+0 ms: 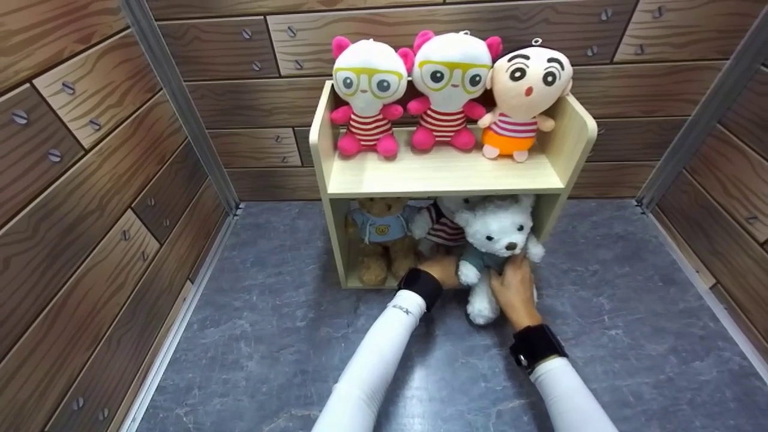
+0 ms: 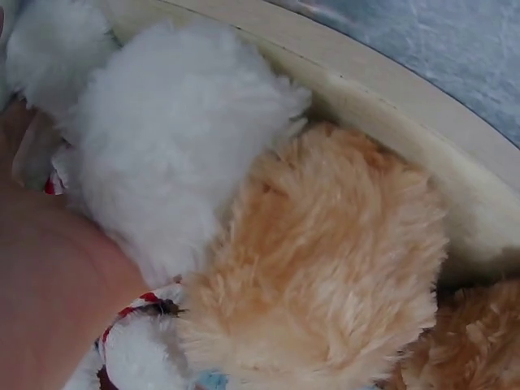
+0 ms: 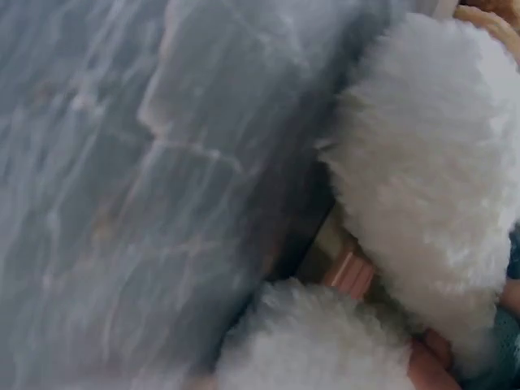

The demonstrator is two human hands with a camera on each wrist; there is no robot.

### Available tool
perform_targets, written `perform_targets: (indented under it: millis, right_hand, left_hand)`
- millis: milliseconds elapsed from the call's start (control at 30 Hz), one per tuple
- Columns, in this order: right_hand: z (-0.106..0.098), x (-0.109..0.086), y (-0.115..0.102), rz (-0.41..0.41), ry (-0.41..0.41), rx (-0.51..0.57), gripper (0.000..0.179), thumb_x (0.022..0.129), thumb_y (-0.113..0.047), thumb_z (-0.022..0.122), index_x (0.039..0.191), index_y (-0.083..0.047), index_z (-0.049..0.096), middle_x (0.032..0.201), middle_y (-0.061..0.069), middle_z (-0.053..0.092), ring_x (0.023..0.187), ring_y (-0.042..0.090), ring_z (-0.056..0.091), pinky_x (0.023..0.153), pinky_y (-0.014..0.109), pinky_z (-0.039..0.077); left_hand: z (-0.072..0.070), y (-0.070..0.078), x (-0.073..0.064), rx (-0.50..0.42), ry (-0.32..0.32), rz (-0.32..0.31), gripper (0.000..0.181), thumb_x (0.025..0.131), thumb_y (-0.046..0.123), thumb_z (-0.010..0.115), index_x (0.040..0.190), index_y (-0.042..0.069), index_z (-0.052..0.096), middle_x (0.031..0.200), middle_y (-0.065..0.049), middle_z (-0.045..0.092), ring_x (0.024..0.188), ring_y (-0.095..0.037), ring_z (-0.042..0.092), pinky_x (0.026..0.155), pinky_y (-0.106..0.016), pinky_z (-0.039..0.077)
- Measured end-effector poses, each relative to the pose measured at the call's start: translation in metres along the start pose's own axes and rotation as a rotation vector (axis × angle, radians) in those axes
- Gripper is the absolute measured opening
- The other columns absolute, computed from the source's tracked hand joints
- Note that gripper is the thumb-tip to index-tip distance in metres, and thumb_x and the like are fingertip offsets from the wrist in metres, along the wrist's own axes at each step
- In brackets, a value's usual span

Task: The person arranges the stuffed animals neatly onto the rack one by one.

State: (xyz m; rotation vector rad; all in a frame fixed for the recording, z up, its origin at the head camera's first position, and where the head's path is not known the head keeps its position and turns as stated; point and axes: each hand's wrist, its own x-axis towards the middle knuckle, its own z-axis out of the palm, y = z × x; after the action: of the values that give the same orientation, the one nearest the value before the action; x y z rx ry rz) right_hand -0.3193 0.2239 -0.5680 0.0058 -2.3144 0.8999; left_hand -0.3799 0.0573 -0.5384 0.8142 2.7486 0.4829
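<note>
My right hand [image 1: 516, 288] holds a white teddy bear [image 1: 498, 234] in a teal top at its lower body, thumb on the front. The bear leans at the front right of the shelf's lower compartment, one leg hanging past the edge. Beside it, my left hand [image 1: 443, 270] reaches into the compartment, its fingers hidden behind the bear. Behind stands a plush in a striped top [image 1: 445, 227], partly covered. A brown teddy bear [image 1: 384, 234] in a blue hoodie stands at left. In the left wrist view, the left hand [image 2: 65, 284] is beside white fur [image 2: 179, 138] and a brown furry foot [image 2: 325, 252].
The wooden shelf [image 1: 444, 193] carries two pink-and-white plush toys [image 1: 367, 96] [image 1: 447, 87] in striped tops and a boy doll [image 1: 522, 102] in orange shorts on top. Grey marbled floor [image 1: 252, 336] surrounds it. Wood-patterned panels [image 1: 90, 240] enclose the sides and back.
</note>
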Motion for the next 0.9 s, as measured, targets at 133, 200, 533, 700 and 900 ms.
perform_targets:
  millis: [133, 200, 533, 700, 900]
  right_hand:
    - [0.007, 0.002, 0.002, 0.013, 0.0, -0.023, 0.086, 0.077, -0.003, 0.073, 0.142, 0.023, 0.024, 0.1, 0.047, 0.053, 0.094, 0.063, 0.053, 0.085, 0.068, 0.04]
    - [0.011, 0.004, 0.003, -0.006, 0.016, -0.048, 0.084, 0.077, -0.003, 0.073, 0.14, 0.026, 0.026, 0.099, 0.047, 0.054, 0.095, 0.063, 0.052, 0.091, 0.068, 0.038]
    - [0.025, 0.015, 0.004, 0.034, 0.031, -0.043, 0.07, 0.082, -0.004, 0.07, 0.131, 0.029, 0.033, 0.093, 0.045, 0.054, 0.087, 0.061, 0.054, 0.079, 0.067, 0.043]
    - [0.028, 0.019, 0.007, 0.036, 0.025, -0.034, 0.047, 0.083, -0.004, 0.067, 0.113, 0.025, 0.045, 0.083, 0.041, 0.055, 0.078, 0.063, 0.056, 0.07, 0.068, 0.045]
    - [0.032, 0.024, 0.01, 0.016, 0.037, -0.044, 0.034, 0.084, -0.002, 0.068, 0.102, 0.021, 0.051, 0.078, 0.04, 0.056, 0.075, 0.062, 0.057, 0.068, 0.067, 0.046]
  left_hand:
    - [0.005, -0.002, 0.007, -0.011, -0.03, 0.013, 0.056, 0.095, 0.053, 0.057, 0.135, 0.015, 0.064, 0.138, -0.001, 0.062, 0.132, -0.021, 0.052, 0.109, -0.026, 0.037]
    - [0.007, -0.003, 0.011, -0.025, -0.042, 0.031, 0.051, 0.095, 0.049, 0.059, 0.132, 0.014, 0.066, 0.133, -0.001, 0.065, 0.126, -0.018, 0.057, 0.105, -0.023, 0.041]
    - [0.001, -0.004, 0.004, -0.039, -0.057, 0.044, 0.047, 0.098, 0.042, 0.059, 0.134, 0.013, 0.064, 0.134, -0.001, 0.065, 0.122, -0.016, 0.06, 0.103, -0.023, 0.043]
    - [0.002, -0.007, 0.003, 0.008, -0.027, 0.074, 0.047, 0.097, 0.04, 0.061, 0.135, 0.013, 0.064, 0.136, -0.001, 0.064, 0.127, -0.017, 0.057, 0.112, -0.025, 0.034]
    - [0.002, -0.009, 0.0, -0.044, 0.006, 0.103, 0.044, 0.095, 0.031, 0.064, 0.134, 0.01, 0.062, 0.131, -0.004, 0.066, 0.121, -0.017, 0.06, 0.105, -0.024, 0.041]
